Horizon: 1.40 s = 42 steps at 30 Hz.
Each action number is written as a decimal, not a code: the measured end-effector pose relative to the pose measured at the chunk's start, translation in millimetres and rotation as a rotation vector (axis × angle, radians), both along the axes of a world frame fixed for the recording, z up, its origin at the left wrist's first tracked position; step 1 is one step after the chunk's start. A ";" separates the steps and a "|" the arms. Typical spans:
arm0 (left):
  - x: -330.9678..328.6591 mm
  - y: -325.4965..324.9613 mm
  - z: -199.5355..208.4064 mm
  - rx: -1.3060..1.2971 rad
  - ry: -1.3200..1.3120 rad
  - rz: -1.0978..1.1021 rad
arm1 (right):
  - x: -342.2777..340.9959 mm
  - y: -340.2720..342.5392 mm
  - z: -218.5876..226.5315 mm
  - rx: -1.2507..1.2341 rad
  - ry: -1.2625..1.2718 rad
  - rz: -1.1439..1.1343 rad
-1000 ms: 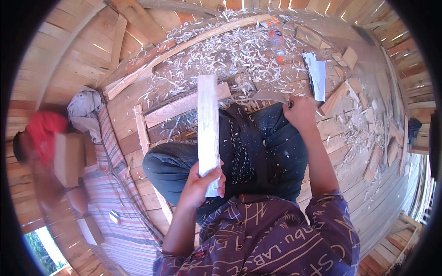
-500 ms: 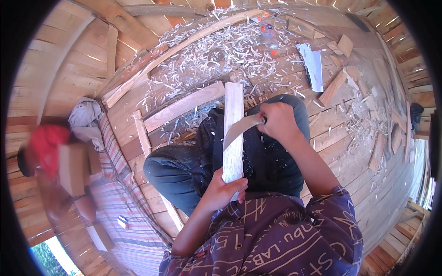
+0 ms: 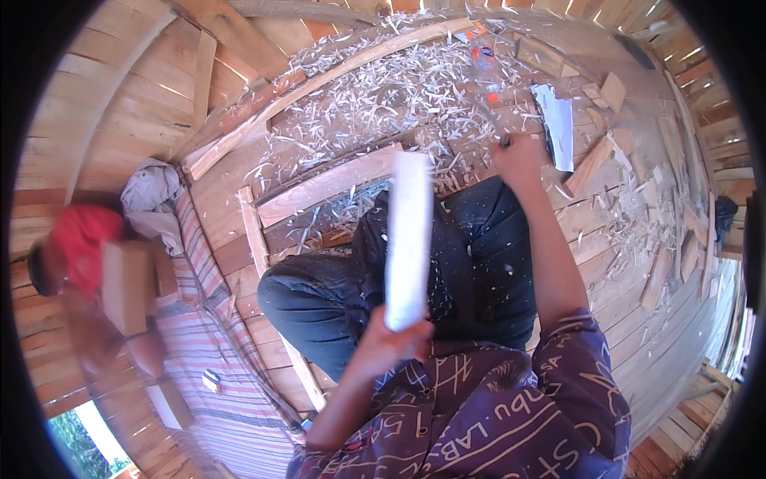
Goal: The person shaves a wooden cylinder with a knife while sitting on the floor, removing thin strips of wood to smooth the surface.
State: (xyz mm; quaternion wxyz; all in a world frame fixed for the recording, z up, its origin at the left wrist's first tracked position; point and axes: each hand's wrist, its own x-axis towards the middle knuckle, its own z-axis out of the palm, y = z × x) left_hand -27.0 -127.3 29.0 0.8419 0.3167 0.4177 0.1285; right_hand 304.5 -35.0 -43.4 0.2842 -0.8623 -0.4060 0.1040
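Over the lap (image 3: 495, 271): stick in left hand, knife out right

Stick (image 3: 408, 239), pale, blurred, stands lengthwise in front of the body, over the lap and a dark cloth (image 3: 371, 255). Left hand (image 3: 392, 339) clamped round its lower end, thumb across; finger detail smeared. Right hand (image 3: 519, 160) closed on the handle of a knife (image 3: 488, 118), beyond the right knee; blade blurred, pointing away from the body, clear of the stick. Hands well apart.

Ahead of the legs: plank (image 3: 331, 188), flat, shavings (image 3: 375, 96) thick on the floor (image 3: 586, 267) beyond it. Long board (image 3: 343, 68) along the far edge of the shavings. Bottle (image 3: 483, 60) at their right side, white sheet (image 3: 556, 128) near the right hand. Offcuts (image 3: 590, 168) scattered to the right.

Left side: striped mat (image 3: 239, 399), grey cloth (image 3: 152, 191) at its far end. Co-worker (image 3: 84, 239) in red, blurred, by a box (image 3: 126, 287); can't tell whether gripping it.
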 end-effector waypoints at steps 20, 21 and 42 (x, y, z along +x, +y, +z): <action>1.7 31.8 -5.5 -0.271 -0.398 -0.099 | -69.3 -10.0 49.5 -0.020 -0.165 0.488; 1.0 31.3 -5.1 -0.266 -0.398 -0.113 | -66.8 3.2 49.4 -0.041 -0.225 0.363; 6.6 15.4 -10.4 -0.395 -0.584 -0.212 | -99.9 -74.8 61.8 0.067 0.074 0.537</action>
